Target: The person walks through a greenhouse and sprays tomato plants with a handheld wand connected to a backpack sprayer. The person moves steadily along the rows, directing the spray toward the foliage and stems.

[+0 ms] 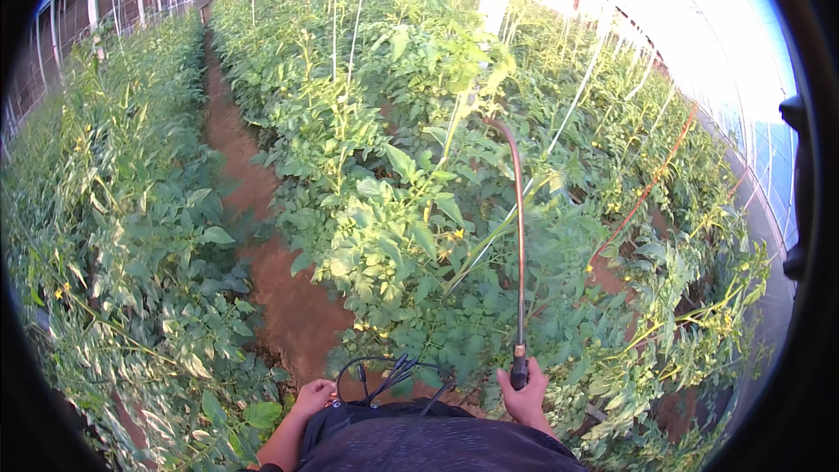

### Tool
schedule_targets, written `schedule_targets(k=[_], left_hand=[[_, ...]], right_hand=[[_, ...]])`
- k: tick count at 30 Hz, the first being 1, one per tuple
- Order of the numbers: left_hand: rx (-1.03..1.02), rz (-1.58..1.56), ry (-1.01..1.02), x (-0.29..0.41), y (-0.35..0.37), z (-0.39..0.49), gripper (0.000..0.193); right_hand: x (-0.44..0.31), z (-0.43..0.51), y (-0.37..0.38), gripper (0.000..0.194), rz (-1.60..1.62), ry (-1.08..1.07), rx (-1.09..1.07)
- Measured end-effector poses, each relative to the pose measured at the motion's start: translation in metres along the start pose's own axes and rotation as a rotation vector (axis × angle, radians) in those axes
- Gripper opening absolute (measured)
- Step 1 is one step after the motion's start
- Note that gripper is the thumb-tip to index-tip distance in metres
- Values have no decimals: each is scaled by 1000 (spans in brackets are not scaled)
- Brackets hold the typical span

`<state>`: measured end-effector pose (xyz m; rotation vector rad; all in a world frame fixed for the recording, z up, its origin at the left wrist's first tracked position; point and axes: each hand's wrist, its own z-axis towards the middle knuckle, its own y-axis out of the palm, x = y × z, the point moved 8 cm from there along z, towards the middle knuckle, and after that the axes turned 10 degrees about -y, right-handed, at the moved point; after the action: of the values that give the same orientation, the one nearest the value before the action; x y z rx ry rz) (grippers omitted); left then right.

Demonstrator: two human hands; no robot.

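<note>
My right hand (pixel 532 394) grips the black handle (pixel 519 368) of a sprayer wand (pixel 521 242). Its thin metal tube rises from my fist and hooks to the left at the top, among tomato plants (pixel 393 236). Close to my waist on the left, my left hand (pixel 316 397) has its fingers curled. It is beside a loop of black cable (pixel 347 367); whether it holds anything between the fingers cannot be seen. A bundle of black cables with plug ends (pixel 396 373) hangs in front of my dark shirt (pixel 439 442).
A bare soil path (pixel 282 288) runs ahead between leafy rows, with more plants (pixel 144 210) on its left. White support strings (pixel 580 92) and a red string (pixel 645 193) slant through the foliage. Translucent greenhouse sheeting (pixel 721 33) curves along the right.
</note>
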<state>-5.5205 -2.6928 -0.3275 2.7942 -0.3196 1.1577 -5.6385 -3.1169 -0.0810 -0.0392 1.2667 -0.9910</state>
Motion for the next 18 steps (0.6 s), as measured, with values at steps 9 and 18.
schedule_targets(k=[9, 18], left_hand=[[6, -134, -5, -15, -40, 7, 22], [89, -199, -62, -36, -100, 3, 19]], right_hand=[[-32, -14, 88, 36, -74, -94, -410], [-53, 5, 176, 40, -136, -96, -586]])
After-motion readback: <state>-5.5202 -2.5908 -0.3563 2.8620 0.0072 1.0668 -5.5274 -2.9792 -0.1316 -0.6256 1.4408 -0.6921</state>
